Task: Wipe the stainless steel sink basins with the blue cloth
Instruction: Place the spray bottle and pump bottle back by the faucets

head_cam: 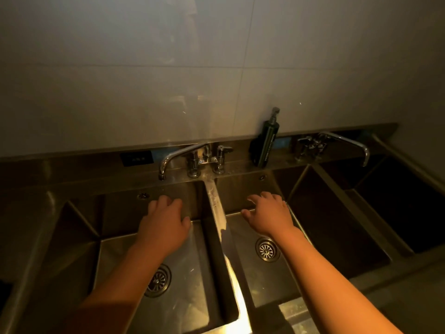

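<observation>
Steel sink [218, 203], shiny grey, dim light, white smears on strip between two basins. Left basin [192, 256] and middle basin [250, 280] each have round drain. Left hand [166, 220] reaches over left basin, fingers loose, holds nothing. Right hand [269, 214] over middle basin, fingers spread, holds nothing. Tap [185, 155] behind. Dark soap bottle [268, 143] by wall. Blue cloth not seen.

Left basin [192, 268]: brushed stainless steel, dull sheen, faint smears on floor. Middle basin [243, 280] same steel, matt in shadow. Divider ridge [218, 208] between them gleams, pale streaky residue along top. Drain strainers [267, 249] bright slotted metal. Left faucet [183, 153] polished chrome, mirror-glossy; right faucet [346, 141] likewise. Soap dispenser [268, 143] dark, smooth, looks plastic. Wall panels [144, 92] pale, smooth, softly reflective.
</observation>
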A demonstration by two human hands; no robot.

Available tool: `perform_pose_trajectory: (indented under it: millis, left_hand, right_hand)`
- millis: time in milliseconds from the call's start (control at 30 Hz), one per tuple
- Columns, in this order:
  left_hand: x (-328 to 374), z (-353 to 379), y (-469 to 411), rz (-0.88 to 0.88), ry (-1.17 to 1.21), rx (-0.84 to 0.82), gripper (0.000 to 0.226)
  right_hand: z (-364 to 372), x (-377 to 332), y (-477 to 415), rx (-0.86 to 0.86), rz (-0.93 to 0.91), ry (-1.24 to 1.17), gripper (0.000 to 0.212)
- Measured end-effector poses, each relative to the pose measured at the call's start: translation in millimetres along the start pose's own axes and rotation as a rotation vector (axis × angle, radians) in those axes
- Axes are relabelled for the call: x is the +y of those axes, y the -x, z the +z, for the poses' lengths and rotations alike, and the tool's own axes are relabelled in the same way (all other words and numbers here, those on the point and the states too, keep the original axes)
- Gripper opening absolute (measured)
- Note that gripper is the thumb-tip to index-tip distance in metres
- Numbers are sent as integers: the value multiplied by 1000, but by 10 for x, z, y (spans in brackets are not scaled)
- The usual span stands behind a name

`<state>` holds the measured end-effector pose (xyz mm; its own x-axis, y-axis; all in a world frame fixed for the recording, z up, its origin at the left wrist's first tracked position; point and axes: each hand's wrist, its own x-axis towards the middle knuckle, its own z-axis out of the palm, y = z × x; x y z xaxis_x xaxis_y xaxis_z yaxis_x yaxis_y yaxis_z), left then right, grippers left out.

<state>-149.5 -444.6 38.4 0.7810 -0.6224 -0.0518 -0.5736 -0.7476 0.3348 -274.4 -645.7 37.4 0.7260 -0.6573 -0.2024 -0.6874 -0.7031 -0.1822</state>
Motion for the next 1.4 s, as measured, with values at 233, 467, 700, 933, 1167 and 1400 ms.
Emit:
perform_pose_trajectory:
  millis: [233,467,700,933,1167,1400]
  left_hand:
    - [498,130,-291,5,35,-12,42]
    - [1268,406,-753,-78,56,-6,40]
    - [2045,667,-1254,-124,72,27,40]
    - [2312,838,-1760,-133,17,46,43]
    - [2286,1181,-2205,-75,-44,74,45]
    - [2143,1436,-2436,-113,-4,17,45]
  right_hand:
    - [-120,375,-356,-2,-25,-14,55]
    - [-357,974,-1027,-22,-123,-53,53]
    - [-651,1547,-1652,20,-199,-108,48]
    - [-599,1693,-2294,34,-176,-327,48]
    - [-320,1551,-2861,-5,-91,-585,77]
    - [-41,1346,-3156,59,-59,-819,90]
